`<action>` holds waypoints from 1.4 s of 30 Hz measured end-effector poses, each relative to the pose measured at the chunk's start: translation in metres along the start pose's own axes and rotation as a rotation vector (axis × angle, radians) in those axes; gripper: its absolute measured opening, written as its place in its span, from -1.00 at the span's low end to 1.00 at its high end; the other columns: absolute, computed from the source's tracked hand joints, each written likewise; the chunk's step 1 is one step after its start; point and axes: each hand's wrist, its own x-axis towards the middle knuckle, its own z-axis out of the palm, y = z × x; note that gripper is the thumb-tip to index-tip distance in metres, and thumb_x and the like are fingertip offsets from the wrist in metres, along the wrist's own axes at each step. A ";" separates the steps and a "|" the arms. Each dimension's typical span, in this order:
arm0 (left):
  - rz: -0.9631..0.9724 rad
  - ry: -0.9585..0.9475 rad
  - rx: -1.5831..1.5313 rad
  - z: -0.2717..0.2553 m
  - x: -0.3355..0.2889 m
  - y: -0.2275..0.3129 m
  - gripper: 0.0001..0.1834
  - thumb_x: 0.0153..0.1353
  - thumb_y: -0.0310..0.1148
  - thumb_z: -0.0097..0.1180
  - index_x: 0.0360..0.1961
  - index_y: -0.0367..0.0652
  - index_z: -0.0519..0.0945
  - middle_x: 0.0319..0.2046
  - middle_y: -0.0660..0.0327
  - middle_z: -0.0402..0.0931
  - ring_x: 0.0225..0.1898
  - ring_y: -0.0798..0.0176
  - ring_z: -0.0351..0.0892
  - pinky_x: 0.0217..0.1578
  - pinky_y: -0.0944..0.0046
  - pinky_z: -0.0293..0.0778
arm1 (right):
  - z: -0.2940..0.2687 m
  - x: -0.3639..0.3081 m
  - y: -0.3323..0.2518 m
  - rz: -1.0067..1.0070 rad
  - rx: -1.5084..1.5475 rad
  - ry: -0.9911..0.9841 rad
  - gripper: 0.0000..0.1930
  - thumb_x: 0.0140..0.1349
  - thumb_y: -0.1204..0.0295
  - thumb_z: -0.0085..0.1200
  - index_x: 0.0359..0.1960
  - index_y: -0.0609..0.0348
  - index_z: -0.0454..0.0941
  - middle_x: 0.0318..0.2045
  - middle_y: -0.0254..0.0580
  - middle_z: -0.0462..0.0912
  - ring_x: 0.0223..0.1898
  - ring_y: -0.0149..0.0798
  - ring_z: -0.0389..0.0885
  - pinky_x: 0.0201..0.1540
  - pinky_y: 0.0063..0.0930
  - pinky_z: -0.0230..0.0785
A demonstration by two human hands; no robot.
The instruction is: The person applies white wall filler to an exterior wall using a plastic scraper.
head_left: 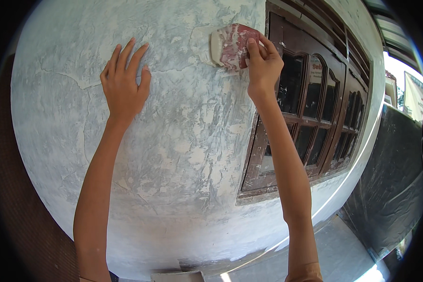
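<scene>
My right hand (pixel 265 63) grips a flat red putty spreader (pixel 238 44), thumb on its near face and fingers behind. White putty is smeared over the spreader, with a thick bead along its left edge, which meets the wall. Around that edge a pale patch of putty (pixel 201 43) shows on the wall. Farther left, my left hand (pixel 124 87) rests against the patchy grey-white wall (pixel 174 127), its fingers spread and holding nothing. Thin cracks run across the wall near this hand.
Right of the wall patch stands a dark brown wooden window frame (pixel 254 178) with glass panes, close to my right forearm. A black sheet (pixel 385 174) hangs at the far right. A pale container (pixel 177 277) sits at the bottom, and brown woven material (pixel 33 225) lines the left.
</scene>
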 end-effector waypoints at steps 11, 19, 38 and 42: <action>-0.007 0.003 0.029 -0.001 0.000 0.000 -0.49 0.26 -0.31 -0.02 0.27 0.20 0.46 0.38 0.34 0.27 0.42 0.09 0.13 0.32 -0.05 -0.02 | -0.093 0.030 0.014 0.002 0.017 0.278 -0.67 0.31 0.49 0.15 0.07 0.36 0.52 -0.25 -0.25 0.71 -0.36 -0.55 0.59 -0.41 -0.66 0.40; 0.009 -0.003 0.012 0.000 0.001 -0.001 -0.51 0.29 -0.29 -0.04 0.28 0.19 0.46 0.38 0.35 0.26 0.42 0.09 0.11 0.33 -0.05 -0.04 | -0.037 0.004 0.005 0.045 0.070 0.034 -0.69 0.29 0.49 0.16 0.04 0.34 0.56 -0.40 -0.35 0.68 -0.51 -0.62 0.44 -0.50 -0.67 0.34; 0.004 -0.003 -0.005 -0.002 0.001 0.001 -0.50 0.28 -0.29 -0.03 0.27 0.19 0.46 0.37 0.34 0.27 0.42 0.10 0.13 0.33 -0.04 -0.03 | -0.007 0.028 -0.002 -0.020 0.034 0.033 -0.66 0.27 0.48 0.18 0.05 0.36 0.55 -0.34 -0.22 0.73 -0.42 -0.58 0.54 -0.39 -0.63 0.40; -0.005 0.003 0.010 -0.003 0.000 -0.001 -0.50 0.28 -0.30 -0.03 0.27 0.19 0.47 0.37 0.34 0.28 0.41 0.10 0.13 0.33 -0.04 -0.02 | -0.053 0.049 0.016 -0.027 -0.038 0.233 -0.70 0.27 0.51 0.16 0.02 0.37 0.58 -0.25 -0.16 0.74 -0.35 -0.50 0.62 -0.34 -0.60 0.49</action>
